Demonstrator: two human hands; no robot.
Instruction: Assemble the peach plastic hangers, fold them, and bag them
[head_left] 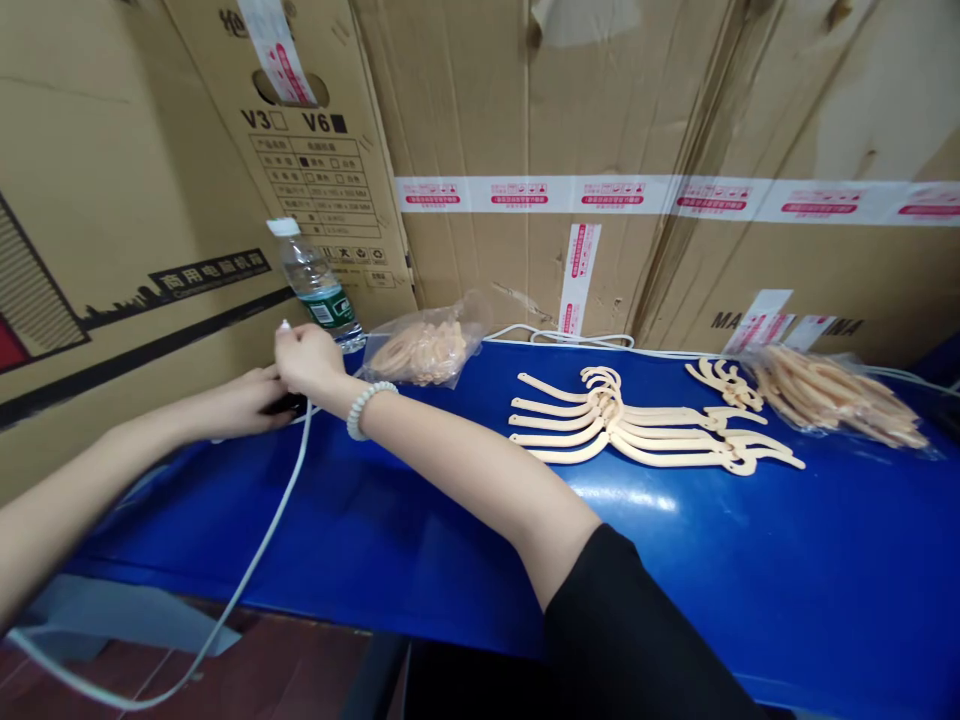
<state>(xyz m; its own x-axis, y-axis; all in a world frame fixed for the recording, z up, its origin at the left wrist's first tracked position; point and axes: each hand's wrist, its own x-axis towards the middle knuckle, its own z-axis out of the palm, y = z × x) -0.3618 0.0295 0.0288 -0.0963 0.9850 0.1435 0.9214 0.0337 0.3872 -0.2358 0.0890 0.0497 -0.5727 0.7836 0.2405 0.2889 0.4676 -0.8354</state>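
Note:
My right hand point(309, 360), with a beaded bracelet point(367, 408) on its wrist, is closed around a white cable point(289, 490). A small white tip shows above its fingers. The cable hangs below the fist and loops past the table's front edge. Close against it on the left, my left hand point(244, 402) has curled fingers; what they pinch is hidden. Just behind both hands stands a clear water bottle point(322, 290) with a white cap and green label. Beside it lies a plastic bag point(427, 350) of beige curved pieces.
On the blue table point(450, 540), beige plastic hanger-like pieces point(585, 425) lie in a row, with a smaller cluster point(727, 383) behind. Another bag point(840, 395) lies at the right. Cardboard boxes point(480, 110) wall the back and left. A white cord point(562, 338) runs along the back.

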